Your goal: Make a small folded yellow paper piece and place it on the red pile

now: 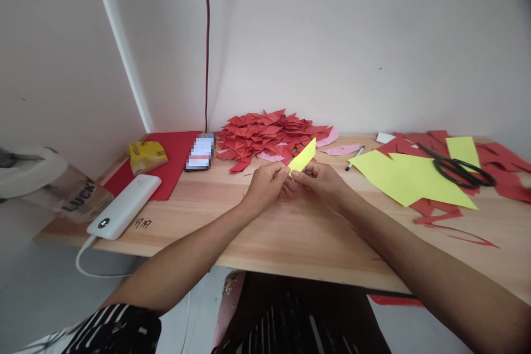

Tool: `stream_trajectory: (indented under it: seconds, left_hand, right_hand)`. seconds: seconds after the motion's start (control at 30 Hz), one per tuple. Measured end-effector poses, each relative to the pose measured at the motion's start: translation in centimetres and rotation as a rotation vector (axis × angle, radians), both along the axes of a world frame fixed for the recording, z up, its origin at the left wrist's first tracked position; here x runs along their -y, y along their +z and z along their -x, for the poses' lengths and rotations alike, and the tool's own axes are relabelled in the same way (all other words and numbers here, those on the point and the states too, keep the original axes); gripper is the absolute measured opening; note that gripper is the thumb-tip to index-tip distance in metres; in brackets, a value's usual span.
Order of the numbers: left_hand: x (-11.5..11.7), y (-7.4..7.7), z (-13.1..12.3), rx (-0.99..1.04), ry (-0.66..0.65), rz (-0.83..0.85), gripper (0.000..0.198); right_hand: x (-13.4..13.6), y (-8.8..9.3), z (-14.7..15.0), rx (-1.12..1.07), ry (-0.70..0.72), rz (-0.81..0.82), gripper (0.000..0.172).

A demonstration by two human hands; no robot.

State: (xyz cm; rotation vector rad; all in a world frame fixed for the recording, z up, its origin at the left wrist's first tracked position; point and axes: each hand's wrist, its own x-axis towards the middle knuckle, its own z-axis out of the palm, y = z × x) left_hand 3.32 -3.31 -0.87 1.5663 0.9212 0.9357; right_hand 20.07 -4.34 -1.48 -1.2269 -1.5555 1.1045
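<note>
Left hand and right hand pinch the strip, jutting beyond the grip; likely light, easily creased, best edge-held; contact partly hidden.

shows smooth, matt yellow paper strip at center, smooth grained-wood tabletop below, matt, creased red paper pile at upper center, smooth white plastic power bank at left.

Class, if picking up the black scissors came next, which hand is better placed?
Right hand, probably: the black scissors lie on its side, while the left hand is farther off. Both hold a yellow paper piece.
</note>
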Motion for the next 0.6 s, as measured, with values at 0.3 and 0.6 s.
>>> stream_trajectory:
  seconds: [0.3,0.6]
  left_hand:
    - [0.00,0.21,0.13,0.005,0.007,-0.077,0.022]
    - [0.15,-0.01,0.12,-0.052,-0.029,-0.098,0.024]
  right_hand:
    - [-0.09,0.13,0.38,-0.073,-0.009,0.093,0.043]
    - [-0.46,-0.65,0.47,-0.262,-0.064,0.126,0.042]
